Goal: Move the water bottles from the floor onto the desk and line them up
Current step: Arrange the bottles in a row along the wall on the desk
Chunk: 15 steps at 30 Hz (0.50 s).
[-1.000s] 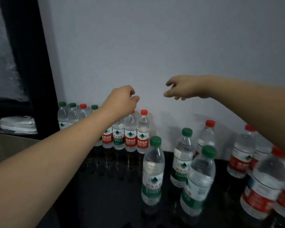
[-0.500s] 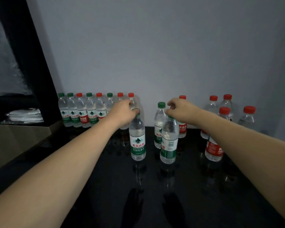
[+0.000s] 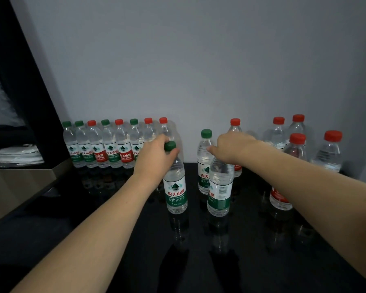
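Gripping the neck of a green-capped bottle (image 3: 175, 180) just under its cap, the left hand (image 3: 154, 157) is seen with fingers and thumb curled round the clear plastic; this bottle is stood upright on the glossy black desk (image 3: 118, 240), near the middle of its surface, with the green label turned to the front. A second green-labelled bottle (image 3: 219, 187) is held at its top by the right hand (image 3: 234, 148), whose fingers are curled over the cap so that the cap itself is hidden; it is also stood upright, just beside the first and to its right. Directly behind it another green-capped bottle (image 3: 205, 159) is placed, and behind that, close to the back edge of the desk, a red-capped bottle (image 3: 235, 127) is partly covered by the right hand. Along the back edge, from the back left corner toward the middle, a row of eight bottles (image 3: 112, 144) is lined up against the grey wall (image 3: 199, 60), caps touching or nearly so, green and red mixed. Toward the back right corner a loose group of red-capped bottles (image 3: 298, 142) is gathered, unevenly spaced, one of them being crossed by the right forearm. Beyond the left edge of the desk, folded white cloth (image 3: 17, 154) is laid on a lower ledge beside a black frame (image 3: 30, 85).
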Available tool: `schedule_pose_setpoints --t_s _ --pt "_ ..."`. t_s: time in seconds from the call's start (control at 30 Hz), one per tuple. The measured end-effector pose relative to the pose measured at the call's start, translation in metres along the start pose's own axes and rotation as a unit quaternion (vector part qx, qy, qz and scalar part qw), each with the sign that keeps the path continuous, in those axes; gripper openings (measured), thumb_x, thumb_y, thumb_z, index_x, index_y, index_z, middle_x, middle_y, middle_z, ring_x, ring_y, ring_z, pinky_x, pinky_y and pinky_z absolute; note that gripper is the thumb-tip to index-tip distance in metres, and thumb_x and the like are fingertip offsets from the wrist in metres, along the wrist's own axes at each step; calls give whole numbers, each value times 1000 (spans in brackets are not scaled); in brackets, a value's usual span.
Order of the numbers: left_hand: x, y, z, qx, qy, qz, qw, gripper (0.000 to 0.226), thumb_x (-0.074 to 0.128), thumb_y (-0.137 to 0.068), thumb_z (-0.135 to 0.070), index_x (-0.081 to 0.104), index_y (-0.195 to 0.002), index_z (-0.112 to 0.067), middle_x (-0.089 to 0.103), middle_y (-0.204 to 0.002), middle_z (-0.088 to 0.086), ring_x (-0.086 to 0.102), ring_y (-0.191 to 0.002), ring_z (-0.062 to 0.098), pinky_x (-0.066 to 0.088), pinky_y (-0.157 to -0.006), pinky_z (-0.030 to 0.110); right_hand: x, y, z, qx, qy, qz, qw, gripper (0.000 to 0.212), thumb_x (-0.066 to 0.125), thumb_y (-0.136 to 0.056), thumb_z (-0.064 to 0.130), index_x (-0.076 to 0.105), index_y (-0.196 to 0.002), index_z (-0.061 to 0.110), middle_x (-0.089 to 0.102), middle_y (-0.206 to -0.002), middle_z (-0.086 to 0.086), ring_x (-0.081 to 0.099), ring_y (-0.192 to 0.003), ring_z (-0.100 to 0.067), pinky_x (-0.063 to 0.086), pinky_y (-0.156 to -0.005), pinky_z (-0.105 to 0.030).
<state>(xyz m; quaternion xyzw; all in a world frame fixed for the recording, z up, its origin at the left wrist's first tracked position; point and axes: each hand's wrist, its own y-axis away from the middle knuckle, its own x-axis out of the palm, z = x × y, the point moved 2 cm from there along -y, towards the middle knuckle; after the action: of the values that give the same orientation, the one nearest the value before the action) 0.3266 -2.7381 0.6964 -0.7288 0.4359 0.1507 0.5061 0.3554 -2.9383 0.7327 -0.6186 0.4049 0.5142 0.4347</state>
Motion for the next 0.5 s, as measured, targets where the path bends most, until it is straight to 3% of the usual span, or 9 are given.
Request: schedule_pose_setpoints --t_s 0.07,0.13,0.2,0.27,0.4,0.5 --pt "2 0 3 0 5 -6 1000 22 71 -89 -33 63 -99 -15 61 -81 -6 53 -67 -1 36 -54 16 1 -1 4 8 73 -6 997 34 29 -107 39 58 -119 25 50 -80 -1 53 -85 -23 37 -74 -40" --pt "3 0 4 1 11 -13 1000 22 71 -89 -33 63 -99 -15 62 -81 -7 56 -68 4 38 -56 19 1 -3 7 20 103 -2 995 33 30 -107 36 50 -132 34 50 -79 -1 57 -93 -27 37 -75 -42" --pt "5 1 4 3 10 -16 1000 22 71 -89 -33 62 -100 -15 60 -80 -8 57 -69 7 40 -57 22 2 -5 8 32 108 -6 994 26 34 -106 32 57 -119 30 46 -73 0 51 -72 -21 34 -67 -35" --pt "6 1 5 7 5 -16 1000 22 70 -89 -34 61 -99 -16 58 -77 -11 56 -67 5 40 -56 23 6 -7 7 37 98 -17 994 22 42 -103 26 60 -95 18 55 -82 -1 40 -59 -18 33 -55 -31" --pt "5 3 6 3 6 -9 1000 26 70 -89 -37 60 -103 -16 58 -81 -10 58 -71 10 42 -62 27 8 -8 -3 54 -51 -29 997 34 45 -99 35 47 -73 13 50 -74 -2 43 -60 -15 35 -52 -28" --pt "1 2 1 -12 5 13 1000 25 69 -91 -35 58 -102 -15 59 -82 -9 59 -72 10 41 -58 24 1 1 -9 49 -129 -31 990 33 52 -94 41 47 -74 15 52 -73 -2 49 -62 -15 33 -48 -27"
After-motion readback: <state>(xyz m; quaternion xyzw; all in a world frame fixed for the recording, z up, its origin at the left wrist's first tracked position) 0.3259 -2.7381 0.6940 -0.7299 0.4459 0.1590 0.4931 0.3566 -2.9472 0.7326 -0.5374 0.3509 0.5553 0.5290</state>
